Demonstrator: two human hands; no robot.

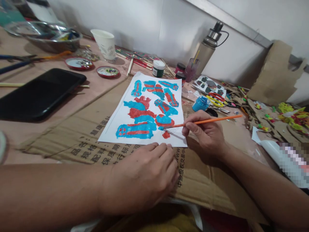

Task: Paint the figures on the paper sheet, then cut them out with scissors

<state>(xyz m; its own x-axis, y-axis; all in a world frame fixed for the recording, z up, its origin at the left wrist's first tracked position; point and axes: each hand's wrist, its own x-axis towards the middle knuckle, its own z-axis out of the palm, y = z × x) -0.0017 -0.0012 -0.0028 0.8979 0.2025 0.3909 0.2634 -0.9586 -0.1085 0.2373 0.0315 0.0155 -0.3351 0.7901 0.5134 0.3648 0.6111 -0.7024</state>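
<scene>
Painted sheet [152, 106]: smooth white paper, flat on the cardboard, carrying irregular blue and red patches with ragged edges; fine drawn lines at its near right.
Paintbrush [222, 119]: slim orange rod, slanting across the sheet's right edge, tip at a blue patch.
Right hand [206, 133]: thumb and fingers pinched closed on the brush handle.
Left hand [149, 174]: fingers bent, close together, at the sheet's near edge; tips hidden, so any hold cannot be told.
Cardboard [72, 120]: brown, creased, printed with black characters.
Blue jar [201, 103]: short, round, just beyond the right hand.
Scissors [214, 100]: looped yellow and red handles, right of the jar.
Far side: tapered white cup [105, 45], left; tall cylindrical flask [207, 50], right.
Left side: flat black phone [41, 96]; shiny metal bowl [55, 46] beyond.
</scene>
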